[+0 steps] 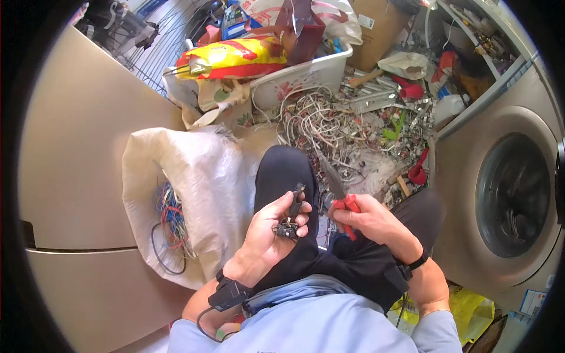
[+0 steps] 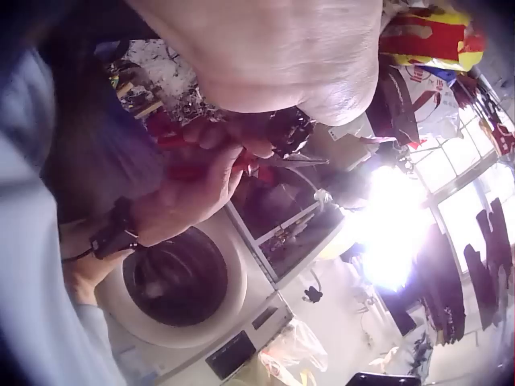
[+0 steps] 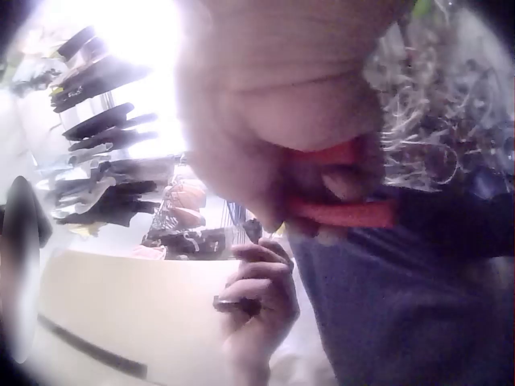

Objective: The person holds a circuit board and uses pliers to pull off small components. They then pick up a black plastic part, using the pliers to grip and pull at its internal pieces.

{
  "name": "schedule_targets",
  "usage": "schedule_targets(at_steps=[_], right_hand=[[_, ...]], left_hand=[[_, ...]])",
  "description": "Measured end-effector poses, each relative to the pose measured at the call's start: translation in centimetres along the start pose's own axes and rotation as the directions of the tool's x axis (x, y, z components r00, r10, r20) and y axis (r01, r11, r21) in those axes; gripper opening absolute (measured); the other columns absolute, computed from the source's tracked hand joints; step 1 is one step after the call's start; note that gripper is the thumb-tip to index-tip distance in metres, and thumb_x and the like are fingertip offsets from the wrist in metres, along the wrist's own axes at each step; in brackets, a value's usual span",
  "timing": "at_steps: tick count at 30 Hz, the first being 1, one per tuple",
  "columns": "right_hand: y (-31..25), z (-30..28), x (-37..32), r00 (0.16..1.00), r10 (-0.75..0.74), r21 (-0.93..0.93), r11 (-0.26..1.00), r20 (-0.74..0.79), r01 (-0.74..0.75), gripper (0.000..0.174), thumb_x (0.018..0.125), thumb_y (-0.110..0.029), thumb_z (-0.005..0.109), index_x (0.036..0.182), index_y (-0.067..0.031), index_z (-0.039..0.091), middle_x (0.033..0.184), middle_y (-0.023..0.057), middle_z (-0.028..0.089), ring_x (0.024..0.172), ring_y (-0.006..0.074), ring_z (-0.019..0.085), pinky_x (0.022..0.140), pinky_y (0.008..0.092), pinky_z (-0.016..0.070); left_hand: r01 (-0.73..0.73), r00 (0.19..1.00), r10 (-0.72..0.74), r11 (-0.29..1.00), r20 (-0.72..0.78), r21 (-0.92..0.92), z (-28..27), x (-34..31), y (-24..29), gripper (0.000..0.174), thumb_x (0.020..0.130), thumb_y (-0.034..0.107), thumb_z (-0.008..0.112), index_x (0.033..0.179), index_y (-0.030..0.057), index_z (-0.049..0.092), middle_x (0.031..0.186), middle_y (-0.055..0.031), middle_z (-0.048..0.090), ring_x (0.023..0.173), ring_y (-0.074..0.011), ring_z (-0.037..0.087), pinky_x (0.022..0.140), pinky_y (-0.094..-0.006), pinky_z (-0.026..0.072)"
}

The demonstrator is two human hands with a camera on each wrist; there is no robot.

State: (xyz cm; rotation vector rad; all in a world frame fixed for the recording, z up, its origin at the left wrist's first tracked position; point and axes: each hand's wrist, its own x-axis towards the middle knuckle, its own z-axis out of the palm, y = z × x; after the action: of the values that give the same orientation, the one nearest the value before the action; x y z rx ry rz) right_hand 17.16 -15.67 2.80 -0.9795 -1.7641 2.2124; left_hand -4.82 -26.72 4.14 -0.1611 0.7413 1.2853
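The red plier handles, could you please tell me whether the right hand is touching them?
Touching: the head view shows the right hand wrapped around the red plier handles.

The left hand (image 1: 266, 231) holds a component (image 1: 286, 230), the right hand (image 1: 374, 220) pliers (image 1: 351, 203); a sack (image 1: 206, 162) lies left, a washing machine (image 1: 509, 194) right, cables (image 1: 315, 120) ahead, before a tub (image 1: 306, 73).

Floor (image 1: 372, 177) pale where bare, mostly buried in scrap — tangled white cables (image 1: 312, 120) heaped toward the middle, silvery metal strips (image 1: 374, 101) just beside, small mixed bits all around, too tiny to name. Green piece (image 1: 394, 127) atop the litter; red item (image 1: 417, 173) at right, short wood block (image 1: 404, 186) near it. Whitish sack (image 1: 203, 170) slumped at left — white tub (image 1: 306, 75) behind the cables.
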Motion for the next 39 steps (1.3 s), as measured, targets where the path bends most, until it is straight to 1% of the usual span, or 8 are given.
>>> schedule_targets(at_steps=[3, 9, 11, 18, 23, 26, 31, 39], right_hand=[[-0.5, 2.0, -1.9, 0.998, 0.065, -0.103, 0.993, 0.018, -0.062, 0.016, 0.099, -0.018, 0.064, 0.094, -0.0034, 0.065, 0.071, -0.0020, 0.053, 0.067, 0.0066, 0.047, 0.061, 0.0280, 0.0415], [1.2, 4.0, -4.9, 0.966, -0.179, -0.539, 0.841, -0.189, 0.050, 0.013, 0.094, -0.014, 0.069, 0.095, -0.0024, 0.063, 0.078, 0.0115, 0.063, 0.070, 0.0281, 0.062, 0.067, 0.0391, 0.0499], [2.9, 4.2, -5.1, 0.801, -0.561, -0.793, 0.576, -0.208, 0.198, 0.016, 0.087, -0.007, 0.073, 0.097, -0.0024, 0.063, 0.079, 0.0144, 0.062, 0.072, 0.0355, 0.061, 0.066, 0.0402, 0.0503], [1.5, 5.6, -6.6, 0.793, -0.547, -0.962, 0.202, -0.268, -0.186, 0.025, 0.072, -0.001, 0.067, 0.097, -0.0037, 0.061, 0.084, 0.0093, 0.058, 0.083, 0.0285, 0.060, 0.070, 0.0384, 0.0463], [1.4, 5.7, -6.8, 0.765, -0.578, -0.959, 0.159, -0.283, -0.234, 0.030, 0.074, -0.003, 0.066, 0.104, -0.0015, 0.062, 0.087, 0.0099, 0.059, 0.085, 0.0279, 0.060, 0.071, 0.0380, 0.0451], [1.6, 5.1, -6.4, 0.737, -0.618, -0.962, 0.163, -0.274, -0.221, 0.036, 0.073, -0.003, 0.065, 0.109, 0.0001, 0.062, 0.090, 0.0105, 0.061, 0.086, 0.0278, 0.060, 0.071, 0.0380, 0.0452], [1.9, 4.5, -5.3, 0.722, -0.621, -0.951, 0.155, -0.305, -0.269, 0.039, 0.071, -0.002, 0.066, 0.109, 0.0002, 0.062, 0.090, 0.0107, 0.061, 0.086, 0.0281, 0.060, 0.070, 0.0384, 0.0452], [1.9, 4.7, -3.5, 0.750, -0.574, -0.944, 0.204, -0.329, -0.258, 0.031, 0.071, -0.002, 0.066, 0.101, -0.0028, 0.061, 0.085, 0.0097, 0.058, 0.081, 0.0277, 0.058, 0.068, 0.0385, 0.0438]], left_hand=[[-0.028, 1.000, 0.028, 0.996, -0.002, -0.079, -1.6, -1.2, -0.7, 0.032, 0.107, 0.031, 0.054, 0.116, 0.0014, 0.064, 0.100, -0.0136, 0.072, 0.076, -0.0206, 0.062, 0.062, -0.0322, 0.0503], [-0.008, 1.000, 0.011, 0.987, 0.020, -0.163, -2.8, -1.0, -1.5, 0.035, 0.108, 0.033, 0.053, 0.115, 0.0014, 0.065, 0.109, -0.0159, 0.073, 0.097, -0.0268, 0.069, 0.065, -0.0343, 0.0558], [0.022, 0.999, -0.015, 0.982, 0.042, -0.189, -2.7, -0.7, -1.8, 0.035, 0.108, 0.033, 0.052, 0.114, 0.0013, 0.066, 0.111, -0.0166, 0.073, 0.105, -0.0289, 0.069, 0.068, -0.0351, 0.0585], [0.061, 0.993, -0.039, 0.977, 0.107, -0.205, -2.2, 0.7, -2.4, 0.034, 0.107, 0.031, 0.053, 0.111, -0.0003, 0.066, 0.114, -0.0197, 0.072, 0.110, -0.0340, 0.069, 0.081, -0.0425, 0.0645], [0.121, 0.988, -0.092, 0.962, 0.126, -0.246, -2.5, 1.4, -2.5, 0.031, 0.107, 0.028, 0.054, 0.109, -0.0006, 0.066, 0.113, -0.0202, 0.073, 0.110, -0.0339, 0.069, 0.082, -0.0431, 0.0646], [0.090, 0.996, -0.093, 0.978, -0.003, -0.187, -2.8, 1.5, -2.5, 0.030, 0.107, 0.028, 0.054, 0.111, 0.0001, 0.065, 0.107, -0.0174, 0.072, 0.103, -0.0310, 0.070, 0.080, -0.0399, 0.0634], [0.078, 0.994, -0.064, 0.983, 0.089, -0.165, -3.2, 1.8, -2.7, 0.028, 0.105, 0.028, 0.059, 0.117, 0.0023, 0.062, 0.101, -0.0102, 0.066, 0.092, -0.0211, 0.063, 0.073, -0.0317, 0.0545], [0.070, 0.984, -0.052, 0.993, 0.171, -0.096, -3.6, 2.0, -2.0, 0.030, 0.105, 0.024, 0.060, 0.127, 0.0042, 0.061, 0.108, -0.0111, 0.067, 0.094, -0.0214, 0.063, 0.077, -0.0316, 0.0537]])
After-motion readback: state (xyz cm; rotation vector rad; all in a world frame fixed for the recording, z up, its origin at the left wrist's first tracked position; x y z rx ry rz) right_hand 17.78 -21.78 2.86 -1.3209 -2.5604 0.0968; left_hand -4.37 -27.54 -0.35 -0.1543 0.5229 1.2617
